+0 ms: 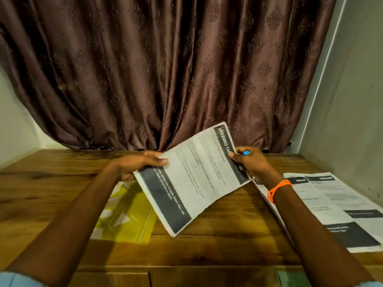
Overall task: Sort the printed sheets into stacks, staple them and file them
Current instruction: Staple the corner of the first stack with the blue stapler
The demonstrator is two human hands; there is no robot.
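A stack of printed sheets (pixel 192 179) with dark header and footer bands is held tilted above the wooden table (pixel 51 183). My left hand (pixel 136 164) grips its left edge, thumb on top. My right hand (pixel 250 160) pinches the stack's top right corner and holds a small blue object (pixel 246 152), mostly hidden in the fingers. A second pile of printed sheets (pixel 331 210) lies flat on the table at the right, under my right forearm. A yellow transparent file folder (pixel 126 216) lies on the table beneath the held stack.
A brown patterned curtain (pixel 165 69) hangs right behind the table's far edge. A grey wall (pixel 352 100) stands close on the right. A green item (pixel 290 276) shows at the table's near edge.
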